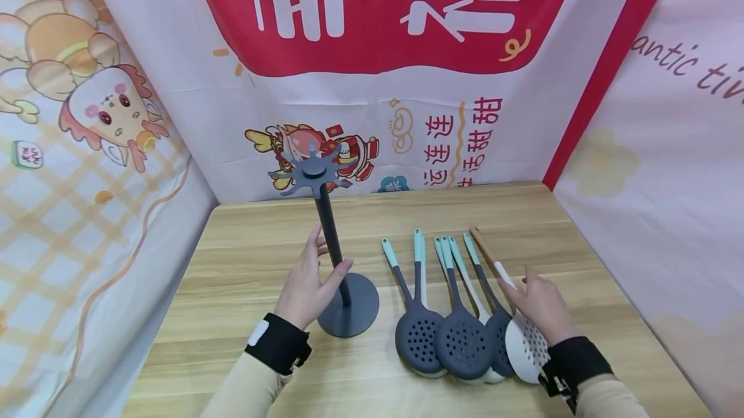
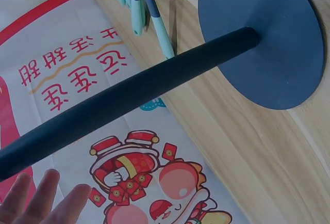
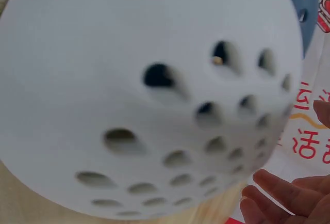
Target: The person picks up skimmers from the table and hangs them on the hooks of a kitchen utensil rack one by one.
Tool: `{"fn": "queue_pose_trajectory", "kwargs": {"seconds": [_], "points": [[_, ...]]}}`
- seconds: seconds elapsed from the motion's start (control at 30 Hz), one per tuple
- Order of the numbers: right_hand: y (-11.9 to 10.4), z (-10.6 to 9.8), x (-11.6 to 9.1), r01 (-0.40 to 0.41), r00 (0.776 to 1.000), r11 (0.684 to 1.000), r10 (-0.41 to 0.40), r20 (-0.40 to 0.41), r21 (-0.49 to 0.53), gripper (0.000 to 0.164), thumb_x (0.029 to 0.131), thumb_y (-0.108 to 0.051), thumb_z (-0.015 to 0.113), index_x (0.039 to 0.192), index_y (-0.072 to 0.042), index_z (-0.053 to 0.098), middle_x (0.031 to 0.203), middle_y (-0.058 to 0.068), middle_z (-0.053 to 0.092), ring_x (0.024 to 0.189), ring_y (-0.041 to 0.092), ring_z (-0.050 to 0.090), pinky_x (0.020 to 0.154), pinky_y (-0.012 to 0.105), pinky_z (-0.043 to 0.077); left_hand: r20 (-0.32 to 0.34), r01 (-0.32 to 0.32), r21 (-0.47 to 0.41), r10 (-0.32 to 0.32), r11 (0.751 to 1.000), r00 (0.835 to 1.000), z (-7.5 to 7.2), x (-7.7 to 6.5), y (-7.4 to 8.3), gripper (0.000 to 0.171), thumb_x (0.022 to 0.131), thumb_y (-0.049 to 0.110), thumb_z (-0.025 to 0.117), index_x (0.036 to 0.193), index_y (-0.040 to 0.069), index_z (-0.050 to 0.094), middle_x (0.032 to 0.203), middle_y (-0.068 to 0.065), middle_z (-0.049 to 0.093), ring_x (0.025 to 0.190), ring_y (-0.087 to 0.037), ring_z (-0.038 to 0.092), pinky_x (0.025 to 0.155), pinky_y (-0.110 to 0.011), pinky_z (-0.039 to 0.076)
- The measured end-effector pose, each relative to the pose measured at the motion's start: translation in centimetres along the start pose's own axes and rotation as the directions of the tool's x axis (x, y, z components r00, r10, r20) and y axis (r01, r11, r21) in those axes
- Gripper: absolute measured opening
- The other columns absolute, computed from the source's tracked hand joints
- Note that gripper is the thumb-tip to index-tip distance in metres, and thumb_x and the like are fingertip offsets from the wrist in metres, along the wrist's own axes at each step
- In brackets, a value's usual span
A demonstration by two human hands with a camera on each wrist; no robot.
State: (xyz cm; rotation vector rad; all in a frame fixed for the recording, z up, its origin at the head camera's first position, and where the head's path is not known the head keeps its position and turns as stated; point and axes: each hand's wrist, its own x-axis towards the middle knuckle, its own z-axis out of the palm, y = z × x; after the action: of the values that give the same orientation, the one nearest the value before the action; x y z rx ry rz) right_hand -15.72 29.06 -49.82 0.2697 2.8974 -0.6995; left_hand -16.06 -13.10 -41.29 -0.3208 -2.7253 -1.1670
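Observation:
A dark grey utensil stand with a round base and a spoked top stands upright on the table. My left hand is beside its pole, thumb and fingers spread to either side. In the left wrist view, the fingers look loosely extended and apart from the pole. My right hand hovers at a white skimmer with a wooden handle, its thumb over the white shaft. In the right wrist view, the perforated bowl fills most of the picture; the fingers are relaxed, with a gap to the thumb.
Left of the white skimmer lie several overlapping utensils with mint handles, among them dark grey skimmers. The wooden table meets a printed cloth backdrop behind, with more cloth at both sides.

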Motion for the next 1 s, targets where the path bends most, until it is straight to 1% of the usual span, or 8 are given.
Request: {"fn": "queue_pose_trajectory", "kwargs": {"seconds": [0.13, 0.3, 0.43, 0.6, 0.8, 1.0], "points": [[0.4, 0.5, 0.2, -0.039, 0.998, 0.999, 0.038, 0.040, 0.027, 0.096, 0.098, -0.058, 0.049, 0.148, 0.018, 0.018, 0.138, 0.046, 0.037, 0.125, 0.059, 0.044, 0.102, 0.066, 0.042, 0.002, -0.001, -0.028, 0.001, 1.000, 1.000, 0.0, 0.2, 0.3, 0.087, 0.096, 0.050, 0.060, 0.159, 0.013, 0.012, 0.142, -0.020, 0.051, 0.130, -0.036, 0.054, 0.105, -0.053, 0.048], [0.8, 0.9, 0.5, -0.054, 0.997, 0.997, 0.052, 0.052, 0.046, 0.090, 0.099, -0.052, 0.052, 0.146, 0.019, 0.022, 0.136, 0.045, 0.041, 0.123, 0.059, 0.046, 0.100, 0.065, 0.044, -0.006, -0.015, -0.053, 0.015, 0.998, 1.000, 0.1, 0.4, 0.5, 0.085, 0.097, 0.047, 0.060, 0.158, 0.012, 0.013, 0.142, -0.017, 0.052, 0.129, -0.035, 0.055, 0.106, -0.051, 0.048], [1.1, 1.2, 0.6, -0.074, 0.995, 0.995, 0.069, 0.068, 0.072, 0.088, 0.099, -0.048, 0.052, 0.146, 0.019, 0.022, 0.136, 0.043, 0.045, 0.121, 0.056, 0.049, 0.097, 0.063, 0.046, -0.021, -0.054, -0.096, 0.052, 0.994, 0.998, 0.5, 0.6, 0.6, 0.078, 0.098, 0.042, 0.061, 0.156, 0.013, 0.018, 0.143, -0.013, 0.053, 0.127, -0.035, 0.057, 0.103, -0.053, 0.050], [1.1, 1.6, 0.9, -0.085, 0.994, 0.990, 0.076, 0.084, 0.109, 0.083, 0.100, -0.043, 0.053, 0.146, 0.019, 0.022, 0.135, 0.042, 0.046, 0.117, 0.054, 0.053, 0.094, 0.061, 0.050, -0.036, -0.072, -0.144, 0.068, 0.987, 0.997, 0.9, 0.8, 0.7, 0.069, 0.098, 0.039, 0.061, 0.151, 0.015, 0.025, 0.142, -0.012, 0.054, 0.126, -0.035, 0.057, 0.101, -0.054, 0.051], [1.1, 1.8, 1.1, -0.088, 0.992, 0.984, 0.073, 0.100, 0.155, 0.077, 0.101, -0.038, 0.051, 0.145, 0.019, 0.023, 0.137, 0.043, 0.043, 0.119, 0.054, 0.053, 0.096, 0.061, 0.049, -0.029, -0.069, -0.154, 0.065, 0.986, 0.997, 1.0, 0.9, 0.9, 0.065, 0.099, 0.038, 0.061, 0.149, 0.012, 0.028, 0.140, -0.011, 0.054, 0.126, -0.034, 0.057, 0.100, -0.055, 0.051], [1.1, 1.5, 1.4, -0.106, 0.988, 0.962, 0.074, 0.134, 0.250, 0.078, 0.099, -0.035, 0.056, 0.146, 0.018, 0.023, 0.137, 0.043, 0.042, 0.121, 0.054, 0.050, 0.098, 0.062, 0.047, -0.026, -0.065, -0.155, 0.062, 0.986, 0.998, 0.7, 1.6, 1.2, 0.050, 0.100, 0.037, 0.059, 0.139, 0.013, 0.039, 0.136, -0.014, 0.057, 0.125, -0.036, 0.058, 0.099, -0.056, 0.052]]}}
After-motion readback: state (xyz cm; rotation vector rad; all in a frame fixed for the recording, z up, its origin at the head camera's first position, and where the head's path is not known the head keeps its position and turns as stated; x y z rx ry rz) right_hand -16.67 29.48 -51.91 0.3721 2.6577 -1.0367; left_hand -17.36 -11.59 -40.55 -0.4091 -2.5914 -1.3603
